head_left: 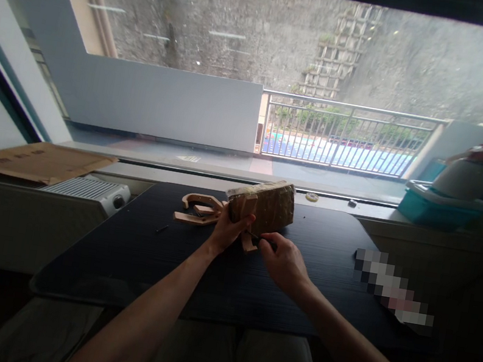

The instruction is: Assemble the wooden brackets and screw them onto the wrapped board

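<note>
My left hand (227,232) is closed round a pale wooden piece (248,242), its fingers at the end of a brown box (277,210) wrapped in clear tape. The box stands tilted on the dark table. In my right hand (282,261) is a slim dark tool, apparently a screwdriver (254,235), most of its handle hidden by my fingers. Its thin shaft points left at the wooden piece near my left thumb. Left of my left hand lie more wooden parts, among them a curved hook-shaped piece (194,198) and a straight strip (193,218).
A loose screw (162,229) lies on the black table (117,259). A blurred-out flat item (394,290) rests at the right edge. On the sill are a tape roll (311,197) and a teal box (438,208). Flat cardboard (36,159) covers part of the radiator (86,192).
</note>
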`<state>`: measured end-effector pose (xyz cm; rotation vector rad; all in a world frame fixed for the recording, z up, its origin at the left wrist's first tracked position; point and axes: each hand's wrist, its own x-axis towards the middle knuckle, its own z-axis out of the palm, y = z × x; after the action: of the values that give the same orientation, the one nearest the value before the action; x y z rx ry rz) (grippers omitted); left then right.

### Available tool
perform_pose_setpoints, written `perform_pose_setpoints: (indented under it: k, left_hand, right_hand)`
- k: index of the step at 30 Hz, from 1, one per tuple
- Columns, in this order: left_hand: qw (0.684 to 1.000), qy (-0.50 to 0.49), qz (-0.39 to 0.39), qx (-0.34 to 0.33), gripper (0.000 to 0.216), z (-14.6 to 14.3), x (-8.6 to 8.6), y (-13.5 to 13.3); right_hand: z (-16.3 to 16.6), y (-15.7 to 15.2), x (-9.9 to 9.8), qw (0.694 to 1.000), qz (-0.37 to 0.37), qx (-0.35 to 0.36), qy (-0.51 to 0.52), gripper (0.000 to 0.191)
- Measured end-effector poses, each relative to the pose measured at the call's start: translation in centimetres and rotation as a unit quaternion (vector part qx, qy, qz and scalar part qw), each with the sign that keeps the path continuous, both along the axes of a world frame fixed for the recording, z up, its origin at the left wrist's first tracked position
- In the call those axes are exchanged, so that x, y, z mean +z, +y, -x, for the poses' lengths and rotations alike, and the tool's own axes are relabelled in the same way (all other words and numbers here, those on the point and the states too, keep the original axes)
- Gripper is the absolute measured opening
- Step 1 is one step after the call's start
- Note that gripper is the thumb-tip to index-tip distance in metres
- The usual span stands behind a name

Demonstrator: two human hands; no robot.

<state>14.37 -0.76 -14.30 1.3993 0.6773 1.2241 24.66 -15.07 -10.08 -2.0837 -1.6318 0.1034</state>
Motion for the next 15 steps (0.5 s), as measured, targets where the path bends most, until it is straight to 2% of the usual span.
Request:
perform_pose_setpoints:
  k: [3, 5, 8, 11, 15]
  left_hand:
    - [1.0, 0.003, -0.003, -0.004, 0.054, 0.1, 0.0, 0.0]
    - [1.0, 0.003, -0.005, -0.008, 0.054, 0.2, 0.0, 0.0]
    - [1.0, 0.002, -0.006, -0.011, 0.051, 0.2, 0.0, 0.0]
    - [1.0, 0.002, -0.005, -0.003, 0.05, 0.2, -0.1, 0.1]
    - [1.0, 0.004, -0.003, 0.011, 0.048, 0.2, -0.2, 0.2]
  right_hand:
    - [-0.3, 0.0, 0.1, 1.0, 0.003, 0.005, 0.017, 0.033]
    - [-0.5, -0.2, 0.6, 1.0, 0.003, 0.027, -0.008, 0.033]
    - [-0.7, -0.7, 1.6, 0.989, -0.001, 0.087, -0.12, 0.038]
    - [-0.7, -0.8, 2.4, 0.959, -0.003, 0.136, -0.248, 0.03]
    - [-0.4, -0.6, 2.5, 0.929, -0.009, 0.18, -0.324, 0.036]
